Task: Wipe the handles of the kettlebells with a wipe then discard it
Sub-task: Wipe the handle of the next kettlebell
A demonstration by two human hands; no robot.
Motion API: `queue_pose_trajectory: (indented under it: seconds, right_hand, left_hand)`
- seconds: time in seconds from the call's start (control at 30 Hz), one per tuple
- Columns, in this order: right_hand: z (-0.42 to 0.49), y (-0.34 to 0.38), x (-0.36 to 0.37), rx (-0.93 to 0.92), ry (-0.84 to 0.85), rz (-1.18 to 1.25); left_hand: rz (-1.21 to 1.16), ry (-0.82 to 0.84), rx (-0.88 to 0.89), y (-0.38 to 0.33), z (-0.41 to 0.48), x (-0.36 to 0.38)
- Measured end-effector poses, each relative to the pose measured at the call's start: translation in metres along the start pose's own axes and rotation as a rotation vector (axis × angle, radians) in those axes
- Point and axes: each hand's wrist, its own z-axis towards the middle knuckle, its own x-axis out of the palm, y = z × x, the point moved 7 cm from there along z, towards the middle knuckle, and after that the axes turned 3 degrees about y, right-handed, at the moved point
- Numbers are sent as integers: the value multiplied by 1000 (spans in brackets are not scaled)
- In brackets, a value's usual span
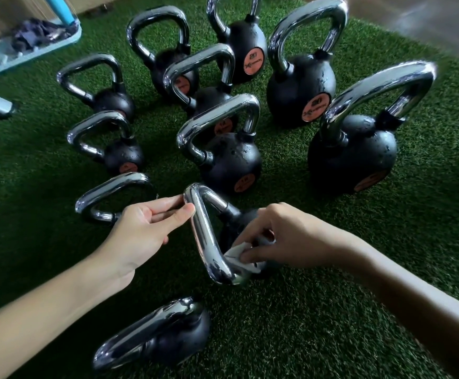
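Several black kettlebells with chrome handles stand on green turf. The nearest middle one has its chrome handle (205,236) running toward me. My left hand (143,228) pinches the far corner of that handle between thumb and fingertips. My right hand (274,236) holds a small white wipe (237,253) pressed against the handle's near right side, by its lower bend. The black body of this kettlebell (236,217) is mostly hidden behind my right hand.
Another kettlebell (151,335) sits close to me at the bottom, one handle (110,195) is left of my left hand. Bigger kettlebells (351,151) stand to the right and back. A light blue tray (28,45) with dark cloth lies at the far left.
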Motion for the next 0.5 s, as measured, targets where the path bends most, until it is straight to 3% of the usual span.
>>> queue_pose_trajectory:
  seconds: [0.17, 0.3, 0.5]
  right_hand:
    - [7, 5, 11, 59, 91, 352]
    - [8, 5, 11, 118, 105, 335]
    - [20, 0, 23, 301, -63, 619]
  left_hand:
    - [-8, -16, 6, 3, -1, -1]
    - [-7, -10, 3, 3, -1, -1]
    - [-22, -5, 19, 4, -4, 2]
